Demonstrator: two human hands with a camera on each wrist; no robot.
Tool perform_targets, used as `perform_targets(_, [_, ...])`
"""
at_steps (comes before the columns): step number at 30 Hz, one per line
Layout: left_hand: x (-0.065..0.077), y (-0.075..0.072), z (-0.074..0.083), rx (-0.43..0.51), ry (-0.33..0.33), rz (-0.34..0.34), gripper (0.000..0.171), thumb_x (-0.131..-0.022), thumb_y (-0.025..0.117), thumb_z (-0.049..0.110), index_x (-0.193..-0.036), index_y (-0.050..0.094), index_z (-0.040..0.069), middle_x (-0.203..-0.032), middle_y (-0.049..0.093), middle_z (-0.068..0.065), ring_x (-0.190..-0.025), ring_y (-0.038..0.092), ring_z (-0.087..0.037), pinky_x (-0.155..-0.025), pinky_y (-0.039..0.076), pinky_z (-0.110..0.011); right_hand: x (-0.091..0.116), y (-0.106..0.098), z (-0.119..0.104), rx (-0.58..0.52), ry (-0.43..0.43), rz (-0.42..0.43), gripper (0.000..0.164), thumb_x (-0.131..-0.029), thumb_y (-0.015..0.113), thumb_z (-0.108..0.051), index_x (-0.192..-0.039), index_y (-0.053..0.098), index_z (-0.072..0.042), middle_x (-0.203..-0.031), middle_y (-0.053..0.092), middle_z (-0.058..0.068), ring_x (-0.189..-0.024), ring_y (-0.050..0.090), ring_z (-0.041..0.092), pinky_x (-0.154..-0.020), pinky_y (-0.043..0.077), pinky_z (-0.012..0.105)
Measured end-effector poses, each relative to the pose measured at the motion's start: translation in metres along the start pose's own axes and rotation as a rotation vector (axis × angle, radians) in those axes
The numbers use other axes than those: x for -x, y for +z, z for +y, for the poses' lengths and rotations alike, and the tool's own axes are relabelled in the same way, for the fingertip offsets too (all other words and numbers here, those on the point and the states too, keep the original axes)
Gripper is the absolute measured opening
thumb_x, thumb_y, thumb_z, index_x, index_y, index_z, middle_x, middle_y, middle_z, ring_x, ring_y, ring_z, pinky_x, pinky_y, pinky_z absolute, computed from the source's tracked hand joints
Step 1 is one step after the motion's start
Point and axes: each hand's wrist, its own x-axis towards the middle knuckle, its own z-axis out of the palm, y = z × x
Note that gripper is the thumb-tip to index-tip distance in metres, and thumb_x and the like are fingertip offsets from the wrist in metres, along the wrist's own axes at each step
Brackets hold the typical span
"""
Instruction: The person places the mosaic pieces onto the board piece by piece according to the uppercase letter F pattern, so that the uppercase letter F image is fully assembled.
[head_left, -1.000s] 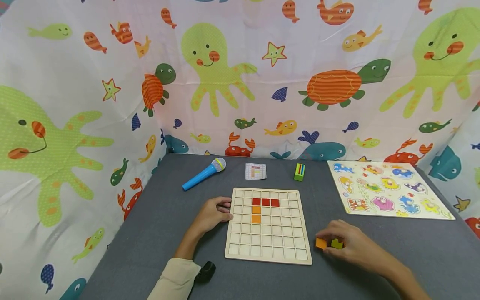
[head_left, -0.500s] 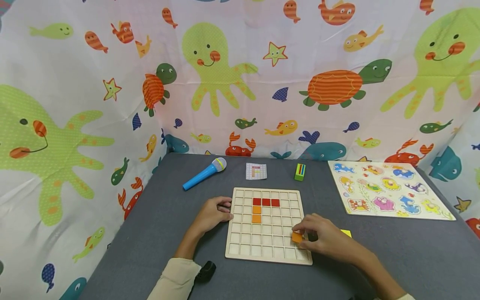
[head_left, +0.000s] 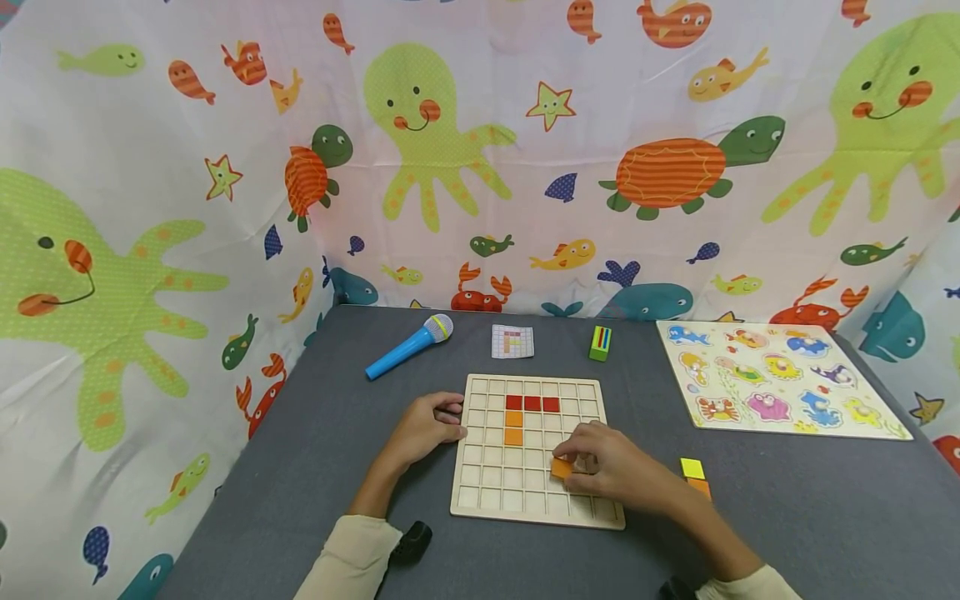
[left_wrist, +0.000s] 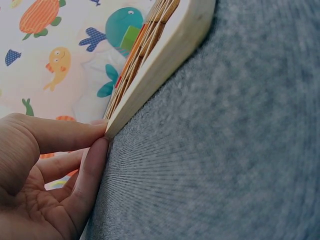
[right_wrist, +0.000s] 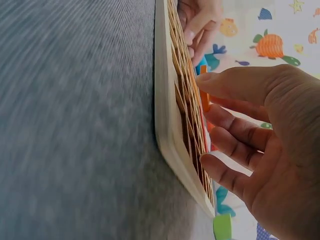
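A wooden grid board [head_left: 482,483] lies flat on the grey table. Set in its cells are a row of red square tiles [head_left: 532,404] and, below the row's left end, two orange tiles [head_left: 513,428]. At the board's left edge, my left hand [head_left: 422,430] pinches the rim between thumb and forefinger, seen closely in the left wrist view on the board's side [left_wrist: 165,62]. Over the lower right cells, my right hand [head_left: 624,472] holds a loose orange tile [head_left: 561,468] between thumb and fingers. The right wrist view shows this tile [right_wrist: 204,92] edge-on, just above the grid.
Right of the board lie a yellow tile [head_left: 692,467] and an orange tile [head_left: 699,487], partly behind the right forearm. Farther back are a blue toy microphone [head_left: 405,350], a pattern card [head_left: 512,342], a green block [head_left: 599,343] and a sea-animal puzzle [head_left: 780,383].
My right hand has picked up an orange tile from the table right of the board and carried it left over the grid. The left hand stays at the board's edge.
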Motion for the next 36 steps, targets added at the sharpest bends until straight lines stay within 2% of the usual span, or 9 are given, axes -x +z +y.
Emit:
perform_targets(12, [0.0,0.0,0.001,0.018,0.0,0.005,0.054,-0.085,0.084,0.004,-0.137,0.068,0.001,-0.119,0.069,-0.011,-0.102,0.071,-0.02,-0.084,0.063,-0.034,-0.022,0.012,-0.017,0.035,-0.034,0.048,0.025,-0.091,0.082,-0.021,-0.115,0.08,-0.018,-0.104,0.066,-0.011,-0.098,0.056,0.012,-0.085,0.049,0.032])
perform_targets(17, [0.0,0.0,0.002,0.006,-0.003,0.011,0.054,-0.084,0.085,0.004,-0.136,0.069,0.002,-0.117,0.07,-0.01,-0.101,0.072,-0.019,-0.083,0.063,-0.034,-0.029,0.015,-0.021,0.04,-0.047,0.043,0.024,-0.092,0.082,-0.019,-0.115,0.08,-0.016,-0.105,0.068,-0.008,-0.1,0.057,0.012,-0.088,0.05,0.034])
perform_targets(25, [0.001,-0.001,0.001,0.001,-0.001,0.004,0.054,-0.084,0.085,0.005,-0.136,0.069,0.003,-0.119,0.07,-0.01,-0.102,0.072,-0.019,-0.084,0.062,-0.033,-0.039,0.018,-0.027,0.037,-0.011,0.012,0.025,-0.092,0.081,-0.016,-0.117,0.08,-0.014,-0.107,0.068,-0.009,-0.101,0.057,0.011,-0.091,0.051,0.037])
perform_targets(36, [0.001,0.0,0.002,0.011,-0.001,0.009,0.054,-0.084,0.084,0.003,-0.135,0.069,0.001,-0.118,0.07,-0.01,-0.1,0.071,-0.018,-0.082,0.063,-0.033,-0.048,0.022,-0.03,0.042,-0.074,0.044,0.021,-0.091,0.082,-0.012,-0.112,0.08,-0.011,-0.104,0.07,-0.003,-0.097,0.057,0.014,-0.085,0.049,0.034])
